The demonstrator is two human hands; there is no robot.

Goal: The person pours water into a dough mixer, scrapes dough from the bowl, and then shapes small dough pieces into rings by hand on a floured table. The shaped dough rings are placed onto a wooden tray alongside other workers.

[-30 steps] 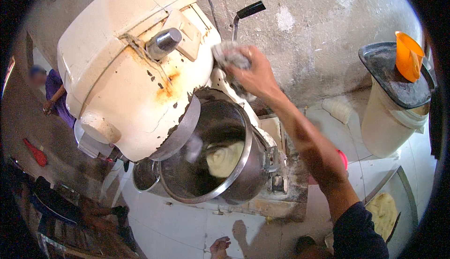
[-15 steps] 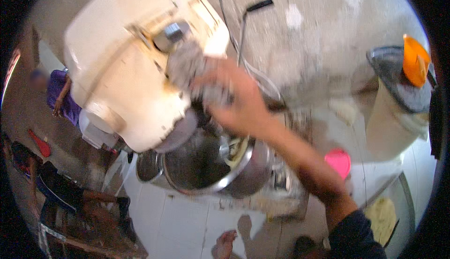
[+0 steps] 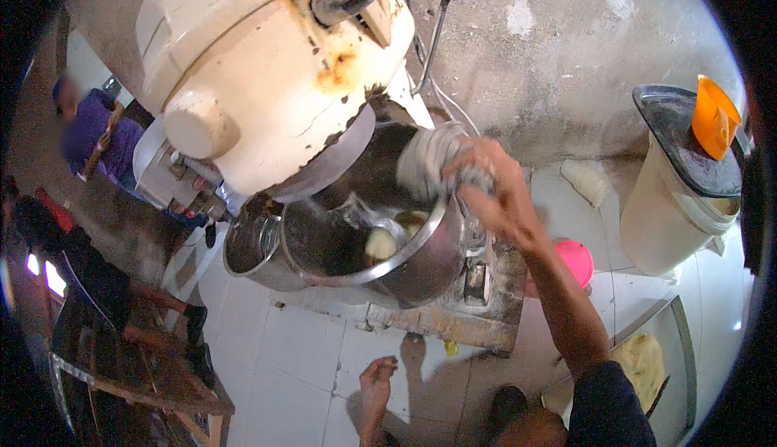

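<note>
- white floor tiles [image 3: 275, 366] spread below a steel mixing bowl [image 3: 421, 277]
- right hand [image 3: 498, 192]: fingers gripping a grey cloth [image 3: 427, 159] by the bowl's rim
- left hand [image 3: 376, 382]: fingers half curled, empty

Right hand [image 3: 495, 184]: extended, gripping | left hand [image 3: 377, 376]: low, apparently slack, half-curled

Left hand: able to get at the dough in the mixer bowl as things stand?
Probably not directly: the left hand hangs low outside the bowl, whose wall seems to stand between it and the dough. It would likely need lifting over the rim.
</note>
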